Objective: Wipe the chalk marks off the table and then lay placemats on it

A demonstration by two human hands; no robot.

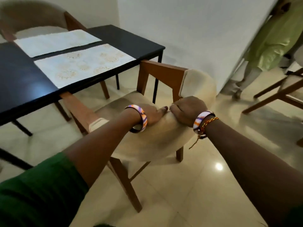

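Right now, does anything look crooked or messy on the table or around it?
Nothing is spilled or broken. The two placemats lie flat, side by side on the black table. Only the near chair sits pulled out and angled away from the table, with the left hand and right hand gripping its padded back.

Green sleeve (37,190); striped purple-orange-white bangle (142,120) each wrist; red-yellow braided thread (207,124) on right wrist.

Black table (19,76), 2 pale patterned placemats (85,63) flat side by side, narrow gap btwn
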